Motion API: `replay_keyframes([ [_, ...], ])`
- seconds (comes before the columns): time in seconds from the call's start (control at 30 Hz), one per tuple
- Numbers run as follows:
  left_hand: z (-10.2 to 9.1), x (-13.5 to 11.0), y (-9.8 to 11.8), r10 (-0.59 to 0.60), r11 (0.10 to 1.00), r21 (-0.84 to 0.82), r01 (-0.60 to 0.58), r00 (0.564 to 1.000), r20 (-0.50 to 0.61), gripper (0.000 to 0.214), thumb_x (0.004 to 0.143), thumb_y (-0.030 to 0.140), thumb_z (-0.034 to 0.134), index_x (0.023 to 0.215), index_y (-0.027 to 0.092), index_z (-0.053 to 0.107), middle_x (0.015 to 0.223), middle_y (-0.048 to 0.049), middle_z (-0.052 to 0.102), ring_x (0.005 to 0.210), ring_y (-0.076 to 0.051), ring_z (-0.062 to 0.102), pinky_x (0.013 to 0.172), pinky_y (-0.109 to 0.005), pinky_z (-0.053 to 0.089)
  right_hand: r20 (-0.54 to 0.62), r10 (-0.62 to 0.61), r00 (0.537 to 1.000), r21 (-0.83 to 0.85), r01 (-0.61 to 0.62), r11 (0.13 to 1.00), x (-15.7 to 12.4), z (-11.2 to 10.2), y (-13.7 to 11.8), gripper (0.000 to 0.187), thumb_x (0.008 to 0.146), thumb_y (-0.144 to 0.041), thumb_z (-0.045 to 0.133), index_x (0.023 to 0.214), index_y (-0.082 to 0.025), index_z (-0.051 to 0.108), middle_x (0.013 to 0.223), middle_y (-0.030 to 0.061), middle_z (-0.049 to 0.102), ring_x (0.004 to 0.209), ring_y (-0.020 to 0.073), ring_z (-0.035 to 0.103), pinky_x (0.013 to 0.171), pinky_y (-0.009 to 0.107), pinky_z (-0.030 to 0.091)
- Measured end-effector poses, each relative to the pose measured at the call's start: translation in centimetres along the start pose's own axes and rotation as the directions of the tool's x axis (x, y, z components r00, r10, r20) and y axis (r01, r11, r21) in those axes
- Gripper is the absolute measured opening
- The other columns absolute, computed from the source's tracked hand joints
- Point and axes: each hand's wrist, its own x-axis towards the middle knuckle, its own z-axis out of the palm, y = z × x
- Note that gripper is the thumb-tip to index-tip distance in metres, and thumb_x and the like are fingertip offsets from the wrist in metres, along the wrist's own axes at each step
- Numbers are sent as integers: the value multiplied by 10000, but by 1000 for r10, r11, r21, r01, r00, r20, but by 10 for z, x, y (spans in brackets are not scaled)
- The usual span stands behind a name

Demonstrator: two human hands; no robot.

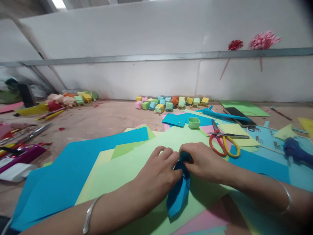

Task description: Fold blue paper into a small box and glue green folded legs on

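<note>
The blue paper (178, 199) is long and thin, with folds in it. It slants between the left hand (160, 169) and the right hand (202, 160), its pointy end on the near side. Its dark top may be curled over, but fingers (174, 158) hide some.

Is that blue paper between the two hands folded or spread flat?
Folded: the blue paper shows lengthwise creases and a narrow shape, its upper part pinched by the left hand and the right hand.

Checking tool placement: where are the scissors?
Head view, right of centre: the red-and-yellow-handled scissors lie just beyond the right hand, on the near side of the black phone.
</note>
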Motion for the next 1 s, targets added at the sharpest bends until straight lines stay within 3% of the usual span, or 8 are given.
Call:
replay_keyframes([
  [0.27,2,-1,6,-65,998,11,64,990,124,95,881,221,629,929,251,705,776,-39,582,767,-231,500,778,-439,420,28,34,999,-57,-32,998,-1,0,-1,139,677,-91,543,677,-191,446,709,-4,572,647,125,469,552,245,240],
  [0.43,-2,5,4,-93,994,-32,108,946,312,161,917,196,562,990,239,699,840,-62,595,829,-241,521,773,-428,422,38,35,999,-67,-33,997,0,1,-1,125,673,-97,541,688,-192,462,715,-2,576,652,128,471,550,249,237],
  [0.53,-5,7,3,-114,989,-46,139,927,358,203,937,185,512,1031,242,684,860,-69,597,834,-247,526,749,-424,424,34,30,999,-87,-27,996,0,2,1,111,672,-113,542,694,-193,469,717,0,569,649,129,457,547,253,228],
  [0.8,7,7,6,-90,990,-75,119,945,314,152,920,166,527,952,182,675,843,-76,616,800,-242,528,716,-402,423,-7,20,1000,-168,-21,986,0,6,2,67,737,-119,524,736,-185,517,781,21,610,694,144,486,550,268,202],
  [1.0,14,1,0,-86,993,-56,100,974,210,153,902,176,558,976,217,686,791,-59,611,757,-230,523,687,-380,412,17,43,999,-240,-38,970,-1,3,1,80,774,-115,516,738,-183,537,768,24,617,688,147,498,537,274,183],
])
